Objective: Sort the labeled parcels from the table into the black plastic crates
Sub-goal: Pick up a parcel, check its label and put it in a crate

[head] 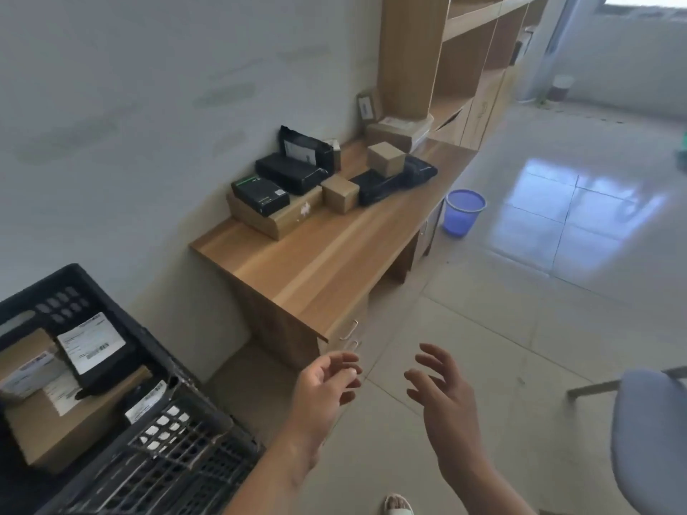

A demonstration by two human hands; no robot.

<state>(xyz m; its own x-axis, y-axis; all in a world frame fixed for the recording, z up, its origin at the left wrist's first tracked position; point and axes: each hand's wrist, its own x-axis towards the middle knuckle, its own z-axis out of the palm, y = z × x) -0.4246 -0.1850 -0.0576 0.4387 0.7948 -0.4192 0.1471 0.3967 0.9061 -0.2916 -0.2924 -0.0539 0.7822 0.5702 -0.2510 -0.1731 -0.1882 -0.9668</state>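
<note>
Your black crate at lower left already holds several labelled parcels. The table carries the rest: brown boxes and black packets (roughly as many again). Both your left hand and right hand hang loose-fingered, holding nothing.

Daylight is entering from a window at far right, blowing out to white. Glare is reflecting off the tiled floor at right. The whole frame is appearing soft and slightly blurred. Wide-angle distortion is bending straight lines near the edges.
</note>
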